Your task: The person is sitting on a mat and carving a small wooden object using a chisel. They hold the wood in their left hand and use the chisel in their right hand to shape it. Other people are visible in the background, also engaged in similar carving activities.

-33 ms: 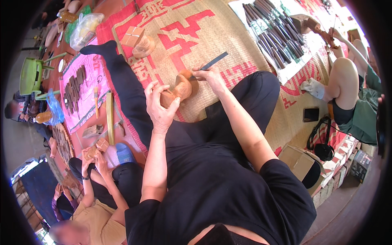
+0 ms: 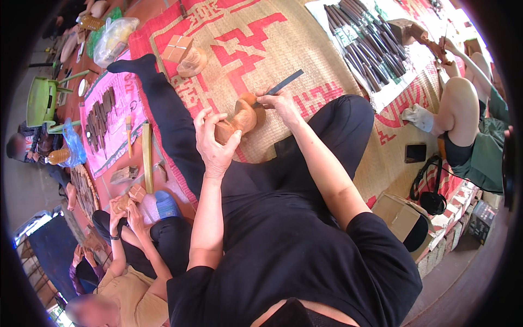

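Gripping a rounded wooden carving (image 2: 242, 117) with the left hand (image 2: 215, 143): fingers curled over its near end, thumb on the right side, wrist bent back, forearm rising straight up from the lower frame. Right hand (image 2: 279, 103) closed around a dark flat chisel (image 2: 283, 83), knuckles up, forearm coming in diagonally from lower right across the thigh.

Carving sits over the lap, between the two hands, above the woven mat (image 2: 305, 49). Long axis runs from lower left to upper right, near end in the left palm, far rounded end up by the right hand. Can't tell if it rests on the leg or is held free.

Chisel long axis also lower left to upper right. Free end sticks out up and right past the fingers; working end is hidden under the hand, next to the carving's far end. Contact between blade and wood not visible.

Left leg in black stretched out to upper left, sock foot on the mat near a pale wooden block piece (image 2: 182, 54). Row of dark-handled tools (image 2: 359, 43) laid out on white sheet at upper right, well apart from the hands. Second person (image 2: 131, 267) at lower left holds a small wooden piece.
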### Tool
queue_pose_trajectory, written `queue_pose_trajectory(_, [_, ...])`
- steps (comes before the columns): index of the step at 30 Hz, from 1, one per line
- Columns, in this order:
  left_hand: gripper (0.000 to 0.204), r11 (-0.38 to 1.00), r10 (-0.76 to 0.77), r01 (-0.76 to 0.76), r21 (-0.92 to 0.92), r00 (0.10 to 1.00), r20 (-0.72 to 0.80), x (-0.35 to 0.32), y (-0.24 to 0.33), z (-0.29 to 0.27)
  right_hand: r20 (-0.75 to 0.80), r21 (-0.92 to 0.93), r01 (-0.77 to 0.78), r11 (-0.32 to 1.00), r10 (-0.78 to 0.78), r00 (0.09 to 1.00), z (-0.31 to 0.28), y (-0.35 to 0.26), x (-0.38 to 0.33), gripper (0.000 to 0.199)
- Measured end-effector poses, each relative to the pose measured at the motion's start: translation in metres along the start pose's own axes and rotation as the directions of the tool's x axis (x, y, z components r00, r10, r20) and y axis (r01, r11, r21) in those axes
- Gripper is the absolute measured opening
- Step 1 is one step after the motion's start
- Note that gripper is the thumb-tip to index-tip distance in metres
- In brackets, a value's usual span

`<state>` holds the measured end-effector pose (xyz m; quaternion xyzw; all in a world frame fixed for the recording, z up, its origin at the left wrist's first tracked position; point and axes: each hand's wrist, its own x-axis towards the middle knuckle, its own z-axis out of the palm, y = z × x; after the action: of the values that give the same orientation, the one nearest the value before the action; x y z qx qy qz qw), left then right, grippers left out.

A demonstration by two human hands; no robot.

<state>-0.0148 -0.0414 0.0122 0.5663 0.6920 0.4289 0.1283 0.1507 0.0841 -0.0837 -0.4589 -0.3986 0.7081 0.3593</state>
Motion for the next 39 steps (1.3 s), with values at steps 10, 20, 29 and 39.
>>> queue_pose_trajectory(10, [0.043,0.999,0.025,-0.028,0.045,0.999,0.047,-0.004,0.004,-0.002,-0.069,0.058,0.068,0.996,-0.064,0.996,-0.01,-0.002,0.01,0.013])
queue_pose_trajectory(20, [0.046,0.99,0.08,-0.09,0.106,0.992,0.093,-0.006,0.013,0.003,-0.134,-0.023,0.029,0.999,-0.032,0.991,-0.027,0.01,0.024,0.011])
queue_pose_trajectory(29, [0.044,0.991,0.081,-0.092,0.1,0.99,0.116,0.001,0.024,0.007,0.072,-0.1,0.043,0.994,-0.036,0.997,-0.026,0.063,0.046,0.029])
queue_pose_trajectory(39, [0.042,0.998,0.052,-0.054,0.018,0.994,0.1,0.002,0.013,0.005,0.021,0.052,-0.078,0.996,0.077,0.997,-0.003,0.017,0.032,0.018])
